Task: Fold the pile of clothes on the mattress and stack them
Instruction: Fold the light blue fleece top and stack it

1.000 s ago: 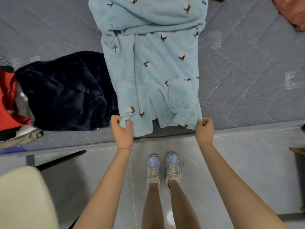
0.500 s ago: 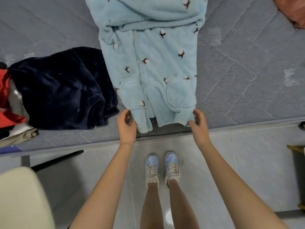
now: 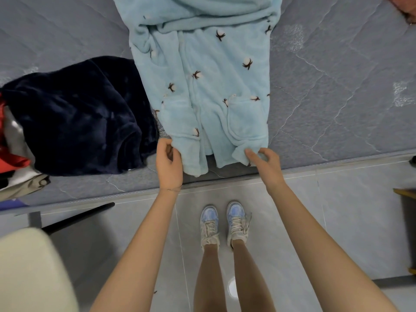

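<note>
A light blue fleece robe (image 3: 209, 86) with a cotton-flower print lies lengthwise on the grey mattress (image 3: 337, 97), its hem near the mattress's front edge. My left hand (image 3: 168, 163) is at the hem's left corner, fingers curled against the fabric edge. My right hand (image 3: 263, 163) pinches the right corner of the hem, which is turned up under my forefinger. To the left lies a dark navy fleece garment (image 3: 78, 118), and beyond it a pile of red and white clothes (image 3: 11, 140) at the frame's edge.
I stand on a grey tiled floor (image 3: 337, 221) against the mattress's front edge. A cream chair seat (image 3: 29, 273) with a black leg is at the lower left. A pink cloth (image 3: 405, 5) shows at the top right corner. A wooden edge (image 3: 405, 192) juts in at right.
Both hands let go of their fist grip on the hem, opened, and now hold its corners from the sides. The robe has slid slightly farther onto the mattress.
</note>
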Demonstrator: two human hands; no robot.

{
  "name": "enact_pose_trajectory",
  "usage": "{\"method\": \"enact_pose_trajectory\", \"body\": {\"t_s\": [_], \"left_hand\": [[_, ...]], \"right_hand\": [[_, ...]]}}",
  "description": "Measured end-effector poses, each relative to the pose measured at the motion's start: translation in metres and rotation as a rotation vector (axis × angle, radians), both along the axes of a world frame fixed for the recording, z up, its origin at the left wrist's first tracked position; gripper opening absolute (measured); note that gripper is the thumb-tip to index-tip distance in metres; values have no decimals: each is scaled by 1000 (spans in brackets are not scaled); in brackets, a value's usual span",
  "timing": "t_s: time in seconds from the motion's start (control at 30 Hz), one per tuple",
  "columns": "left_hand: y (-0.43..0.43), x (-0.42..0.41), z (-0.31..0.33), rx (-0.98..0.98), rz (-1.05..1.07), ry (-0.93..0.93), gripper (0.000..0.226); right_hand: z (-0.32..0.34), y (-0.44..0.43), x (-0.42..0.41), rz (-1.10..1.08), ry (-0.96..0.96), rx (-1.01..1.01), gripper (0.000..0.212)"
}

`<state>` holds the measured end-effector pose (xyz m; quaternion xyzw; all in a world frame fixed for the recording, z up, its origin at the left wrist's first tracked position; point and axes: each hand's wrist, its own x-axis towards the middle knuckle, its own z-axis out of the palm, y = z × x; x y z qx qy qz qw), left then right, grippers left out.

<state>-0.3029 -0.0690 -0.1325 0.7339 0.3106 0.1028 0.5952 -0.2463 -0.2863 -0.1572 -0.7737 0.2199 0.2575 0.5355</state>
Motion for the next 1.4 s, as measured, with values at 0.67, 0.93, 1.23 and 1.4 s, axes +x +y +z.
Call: {"method": "enact_pose_trajectory", "body": {"t_s": [0.67,0.93,1.23,1.4], "left_hand": [[47,-33,9,-224,264,283,16],[33,-14,14,-328,161,366,40],[33,46,60,-177,178,308,26],[51,116,90,-445,270,99,42]], "right_hand": [[15,7,-2,-315,21,-27,35],[19,2,16,-232,186,87,19],[64,17,72,-259,101,242,12],[100,36,130,-271,91,362,31]]}}
